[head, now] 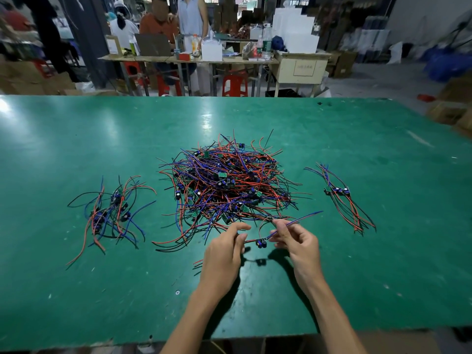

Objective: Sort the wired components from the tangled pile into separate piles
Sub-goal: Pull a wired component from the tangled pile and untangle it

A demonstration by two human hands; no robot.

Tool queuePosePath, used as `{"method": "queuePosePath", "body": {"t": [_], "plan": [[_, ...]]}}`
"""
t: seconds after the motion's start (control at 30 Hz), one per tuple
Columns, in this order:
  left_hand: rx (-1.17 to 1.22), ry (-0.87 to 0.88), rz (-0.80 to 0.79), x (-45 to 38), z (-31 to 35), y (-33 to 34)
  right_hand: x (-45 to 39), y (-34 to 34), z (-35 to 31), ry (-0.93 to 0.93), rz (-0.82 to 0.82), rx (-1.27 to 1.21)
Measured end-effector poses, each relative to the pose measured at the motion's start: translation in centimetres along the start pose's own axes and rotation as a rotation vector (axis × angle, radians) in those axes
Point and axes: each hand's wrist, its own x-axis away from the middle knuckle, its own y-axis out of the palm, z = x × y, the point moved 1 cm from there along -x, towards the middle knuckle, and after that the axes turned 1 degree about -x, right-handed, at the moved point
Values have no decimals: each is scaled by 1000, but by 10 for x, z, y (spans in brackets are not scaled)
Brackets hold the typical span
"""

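A big tangled pile (227, 185) of red, blue and black wires with small green boards lies mid-table. One wired component (260, 242) hangs just above the table in front of the pile, stretched between my hands. My left hand (224, 254) pinches its red and black wires on the left. My right hand (297, 242) pinches its blue wire, which runs up to the right. A sorted pile (112, 213) lies on the left, and a smaller, neater pile (339, 195) lies on the right.
The green table (76, 149) spreads wide around the piles, with its front edge near my forearms. A small screw (177, 292) lies near my left wrist. Beyond the far edge people sit at a cluttered workbench (184, 58) with red stools.
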Motion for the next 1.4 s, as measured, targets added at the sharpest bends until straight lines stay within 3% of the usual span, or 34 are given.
{"method": "queuePosePath", "body": {"t": [0.2, 0.37, 0.63, 0.7, 0.8, 1.03, 1.13, 1.23, 1.3, 1.4], "plan": [[98, -85, 7, 0, -8, 6, 6, 5, 1, -1, -155, 113], [43, -81, 8, -2, -10, 5, -11, 0, -12, 24, -18, 78], [286, -187, 135, -7, -15, 7, -85, -31, -74, -10, 49, 161], [416, -294, 215, -10, -19, 2, -115, -46, -93, 21, 71, 287], [570, -430, 330, -15, -26, -5, -165, -69, -112, 76, 64, 678], [599, -453, 348, -15, -22, -7, -218, -86, -93, 138, 135, 1413], [601, -458, 351, -15, -21, -7, -202, -77, -71, 104, 150, 1443], [595, -457, 347, -15, -20, -7, -176, -58, -49, -121, -73, 1398], [586, -462, 339, -15, -20, -6, -159, -46, -35, -158, -183, 1409], [587, -462, 328, -15, -19, -7, -145, -37, -23, -202, -48, 1358]]}}
